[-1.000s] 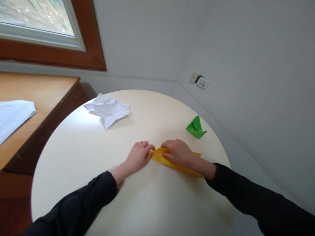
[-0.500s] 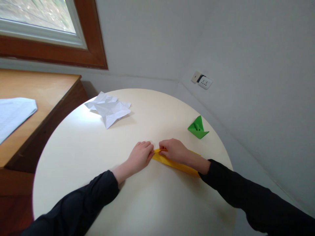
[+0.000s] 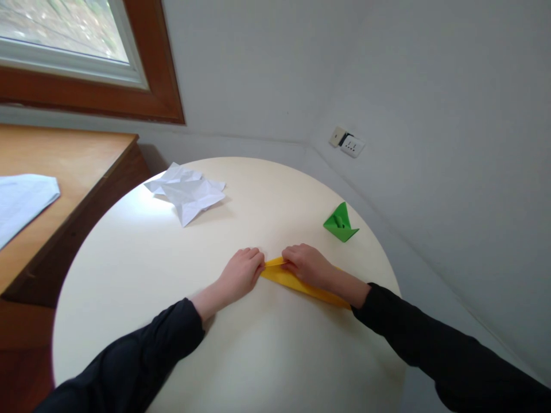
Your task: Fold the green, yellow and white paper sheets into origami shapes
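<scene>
A folded strip of yellow paper (image 3: 297,283) lies slantwise on the round table, its right part partly under my right forearm. My left hand (image 3: 243,274) is closed on the paper's left end, the fingertips pinching it. A short way to the right, my right hand (image 3: 306,265) grips the upper edge, thumb and fingers pressed together there. Between the two hands a narrow stretch of the folded edge shows. Beyond my right hand sits a green folded paper boat (image 3: 341,222), touched by neither hand.
Creased white paper (image 3: 189,192) rests at the far left of the round white table (image 3: 129,275). A wooden desk (image 3: 86,152) with a light folded sheet (image 3: 26,201) stands to the left. The wall behind carries a socket (image 3: 352,145).
My right hand has slid a little to the right along the yellow paper's edge, away from my left hand, which keeps its hold. The view has shifted slightly.
</scene>
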A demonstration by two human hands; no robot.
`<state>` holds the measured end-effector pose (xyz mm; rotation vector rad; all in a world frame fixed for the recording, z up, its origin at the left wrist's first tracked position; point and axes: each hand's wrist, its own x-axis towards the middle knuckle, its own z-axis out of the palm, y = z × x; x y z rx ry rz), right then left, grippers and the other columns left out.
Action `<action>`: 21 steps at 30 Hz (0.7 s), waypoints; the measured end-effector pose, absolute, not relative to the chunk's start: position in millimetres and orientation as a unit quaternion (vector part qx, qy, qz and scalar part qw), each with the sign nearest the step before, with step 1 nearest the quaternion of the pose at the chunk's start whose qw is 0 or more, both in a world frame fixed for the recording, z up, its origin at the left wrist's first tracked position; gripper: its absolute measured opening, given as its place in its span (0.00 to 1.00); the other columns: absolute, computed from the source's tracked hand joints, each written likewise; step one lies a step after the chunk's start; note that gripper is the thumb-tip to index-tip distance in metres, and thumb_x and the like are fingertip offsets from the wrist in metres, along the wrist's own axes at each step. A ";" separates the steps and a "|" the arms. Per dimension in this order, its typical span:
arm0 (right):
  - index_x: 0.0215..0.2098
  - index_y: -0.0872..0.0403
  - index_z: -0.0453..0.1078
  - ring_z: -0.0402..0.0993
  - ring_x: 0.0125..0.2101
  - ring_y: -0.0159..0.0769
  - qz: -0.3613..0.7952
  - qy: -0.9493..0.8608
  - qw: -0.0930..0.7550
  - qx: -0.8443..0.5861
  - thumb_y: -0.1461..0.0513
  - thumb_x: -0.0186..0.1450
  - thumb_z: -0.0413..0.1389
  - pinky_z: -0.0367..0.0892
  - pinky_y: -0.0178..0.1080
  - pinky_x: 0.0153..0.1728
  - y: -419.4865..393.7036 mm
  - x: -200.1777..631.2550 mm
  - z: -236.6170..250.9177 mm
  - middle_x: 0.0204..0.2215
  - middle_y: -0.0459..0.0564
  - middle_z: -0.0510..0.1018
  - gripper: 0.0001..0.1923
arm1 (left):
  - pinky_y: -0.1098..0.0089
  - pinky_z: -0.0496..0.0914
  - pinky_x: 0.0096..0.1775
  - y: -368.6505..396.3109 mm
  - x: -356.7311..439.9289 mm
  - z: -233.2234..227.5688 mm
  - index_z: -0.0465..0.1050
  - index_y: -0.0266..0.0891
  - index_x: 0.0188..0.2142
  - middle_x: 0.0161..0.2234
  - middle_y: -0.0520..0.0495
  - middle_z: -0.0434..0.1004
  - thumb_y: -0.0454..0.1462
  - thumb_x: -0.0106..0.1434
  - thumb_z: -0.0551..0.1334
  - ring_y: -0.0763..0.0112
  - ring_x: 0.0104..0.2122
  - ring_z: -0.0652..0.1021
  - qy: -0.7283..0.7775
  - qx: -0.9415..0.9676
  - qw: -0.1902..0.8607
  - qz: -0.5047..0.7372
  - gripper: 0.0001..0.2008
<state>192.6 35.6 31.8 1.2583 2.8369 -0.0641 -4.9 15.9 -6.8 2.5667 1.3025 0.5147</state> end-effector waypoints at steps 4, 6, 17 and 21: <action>0.29 0.56 0.68 0.69 0.29 0.35 -0.001 0.924 0.008 0.383 0.65 0.64 0.52 0.55 0.37 0.32 33.8 196.0 30.5 0.27 0.50 0.76 0.07 | 0.66 0.65 0.36 14.2 -4.5 -6.1 0.67 0.37 0.31 0.30 0.46 0.71 0.32 0.64 0.51 0.65 0.32 0.71 0.437 0.878 0.087 0.174 0.08; 0.29 0.57 0.68 0.68 0.28 0.35 0.021 0.932 -0.007 0.361 0.65 0.65 0.51 0.56 0.37 0.33 32.6 198.1 27.8 0.26 0.50 0.75 0.08 | 0.65 0.65 0.36 13.3 -4.7 -6.5 0.66 0.37 0.31 0.31 0.45 0.70 0.32 0.64 0.50 0.64 0.32 0.70 0.433 0.882 0.076 0.173 0.08; 0.32 0.58 0.68 0.67 0.29 0.35 0.098 0.951 -0.063 0.288 0.67 0.68 0.46 0.60 0.38 0.37 22.2 210.6 18.0 0.28 0.51 0.75 0.11 | 0.67 0.66 0.37 7.9 -9.2 -10.6 0.68 0.36 0.33 0.32 0.45 0.69 0.29 0.63 0.51 0.65 0.32 0.69 0.416 0.894 0.035 0.164 0.08; 0.34 0.59 0.69 0.69 0.30 0.36 0.109 0.956 -0.073 0.264 0.67 0.68 0.45 0.63 0.39 0.38 22.3 214.6 17.4 0.29 0.51 0.76 0.11 | 0.67 0.66 0.37 4.8 -10.3 -8.4 0.68 0.36 0.34 0.32 0.45 0.68 0.28 0.62 0.53 0.65 0.32 0.69 0.419 0.896 0.022 0.148 0.07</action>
